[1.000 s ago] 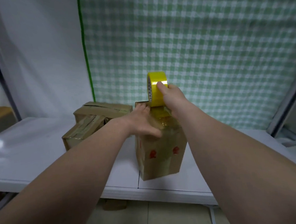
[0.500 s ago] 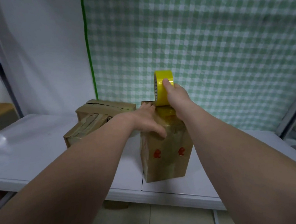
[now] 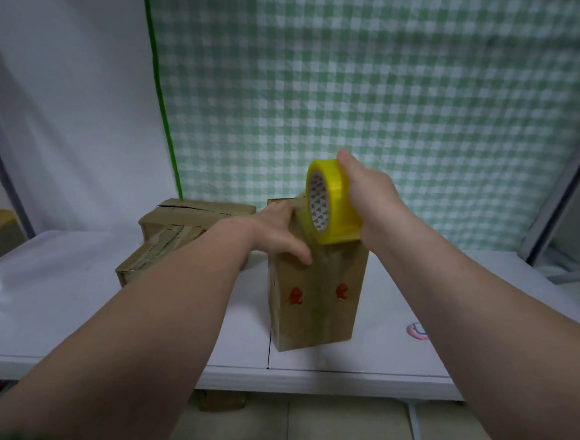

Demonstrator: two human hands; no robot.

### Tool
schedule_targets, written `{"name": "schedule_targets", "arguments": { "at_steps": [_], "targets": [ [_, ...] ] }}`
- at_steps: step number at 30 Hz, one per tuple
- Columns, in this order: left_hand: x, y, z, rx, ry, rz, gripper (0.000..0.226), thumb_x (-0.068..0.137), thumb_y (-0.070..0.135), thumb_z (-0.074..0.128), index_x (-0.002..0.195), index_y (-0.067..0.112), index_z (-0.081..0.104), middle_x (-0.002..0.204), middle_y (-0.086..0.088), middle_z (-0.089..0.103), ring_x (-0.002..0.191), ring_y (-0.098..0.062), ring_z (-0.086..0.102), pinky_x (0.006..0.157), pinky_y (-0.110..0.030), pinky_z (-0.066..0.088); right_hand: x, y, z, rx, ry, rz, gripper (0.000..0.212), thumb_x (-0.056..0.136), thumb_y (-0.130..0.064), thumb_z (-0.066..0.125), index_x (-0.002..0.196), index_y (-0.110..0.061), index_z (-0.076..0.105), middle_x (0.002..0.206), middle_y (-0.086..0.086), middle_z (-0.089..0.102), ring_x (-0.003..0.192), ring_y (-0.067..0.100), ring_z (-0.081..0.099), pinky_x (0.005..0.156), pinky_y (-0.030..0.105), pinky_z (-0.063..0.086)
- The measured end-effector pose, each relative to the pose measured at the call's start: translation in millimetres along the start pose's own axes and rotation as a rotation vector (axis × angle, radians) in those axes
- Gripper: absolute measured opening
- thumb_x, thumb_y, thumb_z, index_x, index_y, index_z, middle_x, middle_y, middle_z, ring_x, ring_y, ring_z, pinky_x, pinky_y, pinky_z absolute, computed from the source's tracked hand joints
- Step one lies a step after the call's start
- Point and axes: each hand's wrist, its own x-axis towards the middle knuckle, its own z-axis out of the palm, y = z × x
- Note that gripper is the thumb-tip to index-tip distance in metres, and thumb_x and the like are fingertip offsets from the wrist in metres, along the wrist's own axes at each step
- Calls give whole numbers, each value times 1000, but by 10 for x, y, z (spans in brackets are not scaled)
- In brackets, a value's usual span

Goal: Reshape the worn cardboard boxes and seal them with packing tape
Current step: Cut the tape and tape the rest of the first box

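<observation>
A tall brown cardboard box (image 3: 316, 300) with two red marks on its front stands upright on the white table (image 3: 64, 297). My left hand (image 3: 275, 233) lies flat on the box's top left, fingers straight, thumb over the front edge. My right hand (image 3: 371, 198) grips a yellow roll of packing tape (image 3: 332, 205) held on edge above the box's near top edge. A strip of clear tape runs from the roll along the top of the box.
Two more worn cardboard boxes sit to the left: a flat one (image 3: 195, 214) at the back and a lower one (image 3: 154, 257) in front of it. A green checked cloth (image 3: 375, 86) hangs behind. The table's front edge (image 3: 327, 375) is near me.
My right hand has pulled the tape roll from the far end of the box top toward me, to its near edge, tilting the roll. The left hand stays pressed on the box.
</observation>
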Motion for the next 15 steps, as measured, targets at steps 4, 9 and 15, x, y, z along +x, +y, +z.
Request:
{"name": "schedule_targets", "arguments": {
  "at_steps": [4,9,15],
  "targets": [
    [12,26,19,1,-3,20,98,56,51,82,138,26,35,132,4,39,123,-17,38,105,-44,39,-214,56,-146,42,-23,45,35,87,-53,56,84,-18,54,105,7,63,99,27,62,94,46,50],
    [0,81,21,-15,0,47,77,63,40,83,127,24,44,123,1,45,113,-18,45,99,-42,43,-425,182,-248,34,-26,103,32,87,-48,58,88,-17,56,100,8,63,94,29,63,91,47,51],
    [1,66,36,11,-6,10,103,47,57,78,136,26,36,125,6,43,116,-17,42,102,-43,41,-611,436,-223,-4,8,106,40,88,-45,56,86,-6,63,94,16,69,94,36,65,90,49,52]
  ]
}}
